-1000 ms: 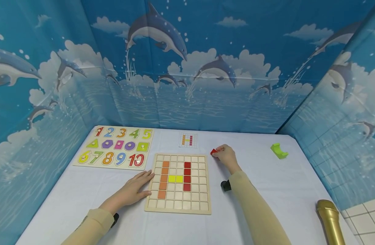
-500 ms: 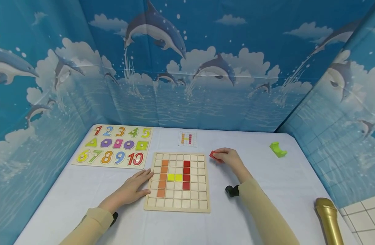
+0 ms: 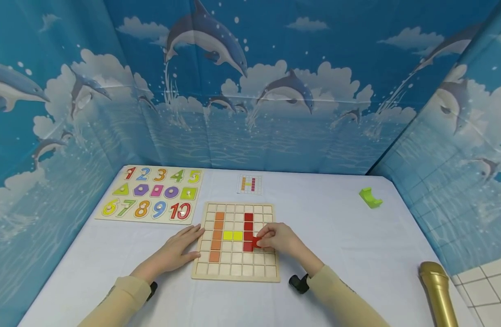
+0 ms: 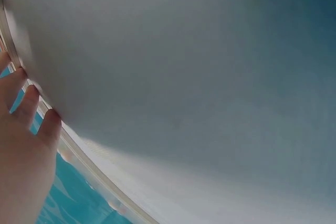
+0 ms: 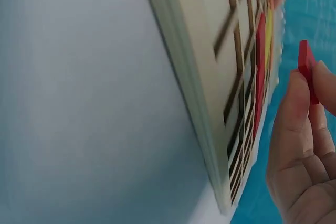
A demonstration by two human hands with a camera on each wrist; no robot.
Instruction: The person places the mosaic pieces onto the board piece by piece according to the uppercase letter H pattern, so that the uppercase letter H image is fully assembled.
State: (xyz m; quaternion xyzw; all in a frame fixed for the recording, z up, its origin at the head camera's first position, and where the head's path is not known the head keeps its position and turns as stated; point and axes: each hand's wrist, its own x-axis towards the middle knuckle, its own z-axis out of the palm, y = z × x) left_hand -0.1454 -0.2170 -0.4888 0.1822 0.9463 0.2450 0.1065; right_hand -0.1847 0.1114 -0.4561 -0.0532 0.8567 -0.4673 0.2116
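A wooden grid board [image 3: 235,279] lies on the white cloth. On it, orange square tiles [image 3: 216,245] form a left column, two yellow tiles [image 3: 232,235] sit mid-row, and red tiles [image 3: 248,227] form a right column. Between thumb and finger, my right hand [image 3: 282,240] pinches a loose red tile [image 5: 304,59]; in the head view it is just right of the red column's lower part. Whether that tile touches the board I cannot tell. My left hand [image 3: 172,254] rests with its fingers extended against the board's left edge.
A small card [image 3: 250,185] printed with the same coloured pattern lies behind the board. To the back left is a number and shape puzzle [image 3: 146,221]. A green curved block [image 3: 370,198] lies at the back right, a gold microphone [image 3: 438,290] at the front right.
My right hand has lifted the red tile from the cloth right of the board and carried it left and nearer, over the grid. The left hand stays at the board's edge.
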